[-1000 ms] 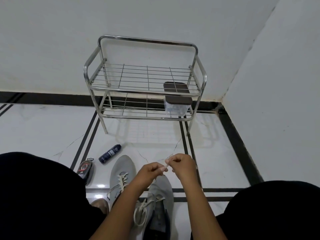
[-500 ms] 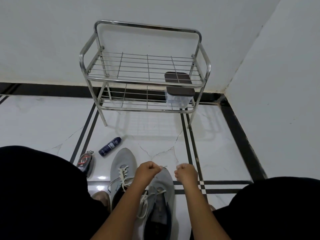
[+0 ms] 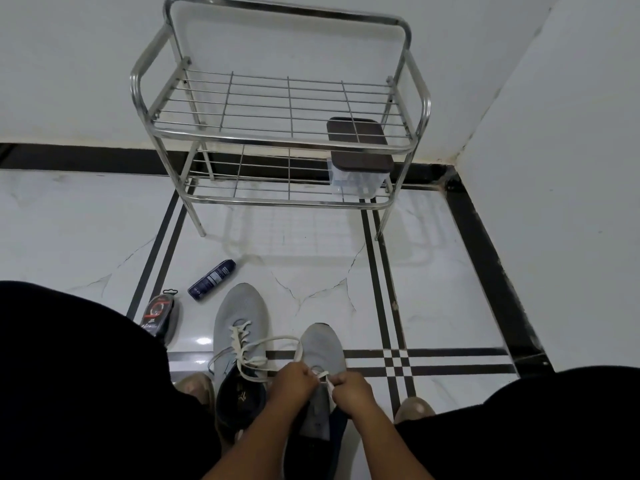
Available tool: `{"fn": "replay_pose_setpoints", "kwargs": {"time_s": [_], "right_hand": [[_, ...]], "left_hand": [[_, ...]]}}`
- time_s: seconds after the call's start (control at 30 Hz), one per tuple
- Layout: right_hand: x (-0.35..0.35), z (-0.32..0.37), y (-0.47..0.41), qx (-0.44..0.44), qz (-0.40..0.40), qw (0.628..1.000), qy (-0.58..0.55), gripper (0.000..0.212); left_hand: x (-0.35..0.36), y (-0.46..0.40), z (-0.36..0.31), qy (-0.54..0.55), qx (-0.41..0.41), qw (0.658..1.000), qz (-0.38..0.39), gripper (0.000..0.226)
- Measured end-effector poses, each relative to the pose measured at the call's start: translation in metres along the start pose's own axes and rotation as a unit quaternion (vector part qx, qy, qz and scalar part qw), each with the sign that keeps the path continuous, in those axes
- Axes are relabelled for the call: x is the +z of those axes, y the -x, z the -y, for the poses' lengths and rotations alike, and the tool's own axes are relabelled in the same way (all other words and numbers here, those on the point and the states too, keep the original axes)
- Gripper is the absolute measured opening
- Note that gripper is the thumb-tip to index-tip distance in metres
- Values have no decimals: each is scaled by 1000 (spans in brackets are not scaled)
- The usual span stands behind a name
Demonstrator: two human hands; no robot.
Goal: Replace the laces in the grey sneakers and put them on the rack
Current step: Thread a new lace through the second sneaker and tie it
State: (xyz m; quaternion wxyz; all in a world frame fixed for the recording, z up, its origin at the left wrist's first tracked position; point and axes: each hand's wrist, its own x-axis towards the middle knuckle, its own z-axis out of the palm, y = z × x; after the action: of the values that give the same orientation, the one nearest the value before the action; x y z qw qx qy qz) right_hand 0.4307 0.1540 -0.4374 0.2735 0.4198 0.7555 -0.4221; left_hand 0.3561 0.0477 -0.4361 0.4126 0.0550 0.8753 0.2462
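Two grey sneakers sit side by side on the floor between the person's knees, toes toward the rack point(image 3: 277, 140). The left hand point(image 3: 292, 382) and right hand point(image 3: 351, 389) meet over the right sneaker point(image 3: 322, 351), each pinching its white lace point(image 3: 277, 341), which loops out over the left sneaker point(image 3: 240, 313). A lidded box point(image 3: 358, 161) sits on the rack's lower shelf. A can point(image 3: 212, 279) lies near the left sneaker's toe.
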Motion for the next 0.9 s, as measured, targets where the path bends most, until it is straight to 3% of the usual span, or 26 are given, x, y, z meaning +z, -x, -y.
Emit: {"fn": "replay_pose_setpoints", "kwargs": {"time_s": [0.2, 0.9], "right_hand": [[6, -11, -13, 2, 10, 998, -56, 49], [26, -38, -50, 64, 6, 986, -155, 51]], "left_hand": [[8, -4, 0, -36, -13, 999, -36, 26], [14, -6, -2, -185, 32, 981, -57, 20]]}}
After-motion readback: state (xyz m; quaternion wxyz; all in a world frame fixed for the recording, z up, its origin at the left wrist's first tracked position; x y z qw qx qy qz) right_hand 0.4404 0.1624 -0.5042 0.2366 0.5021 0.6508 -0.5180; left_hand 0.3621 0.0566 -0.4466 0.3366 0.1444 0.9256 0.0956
